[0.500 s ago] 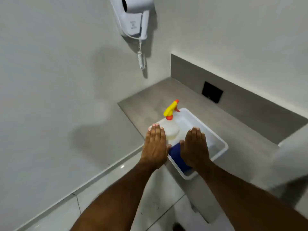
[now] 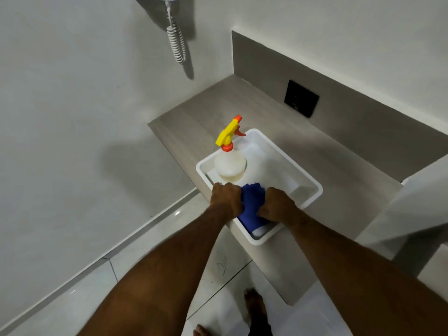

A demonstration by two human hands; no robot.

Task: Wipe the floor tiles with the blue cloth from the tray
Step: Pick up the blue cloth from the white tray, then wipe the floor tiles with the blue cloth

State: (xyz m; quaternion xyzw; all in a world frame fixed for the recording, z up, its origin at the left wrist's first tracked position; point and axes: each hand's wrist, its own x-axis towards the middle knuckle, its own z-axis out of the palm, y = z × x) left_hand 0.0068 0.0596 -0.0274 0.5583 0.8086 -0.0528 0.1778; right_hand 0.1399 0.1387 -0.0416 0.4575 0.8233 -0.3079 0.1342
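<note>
So both hands are down in the white tray [image 2: 312,187] on the grey counter [image 2: 327,154]. The left hand [image 2: 226,198] and right hand [image 2: 276,206] each have their fingers curled shut on the blue cloth [image 2: 252,207], which sits bunched between them at the near end of the tray, just nearer than the spray bottle [image 2: 230,163] with the yellow trigger. It's cloth, so I'd guess light, floppy, nothing fragile, and it'll droop once lifted. Grabbing opposite edges like this looks sensible, keeps it spread for wiping. The floor tiles [image 2: 150,258] below are pale and glossy with dark grout lines, probably slick if wet. Tight little corner: plain walls on the left and far side, a coiled cord [image 2: 176,42] hanging on the wall, bare feet at the bottom.
</note>
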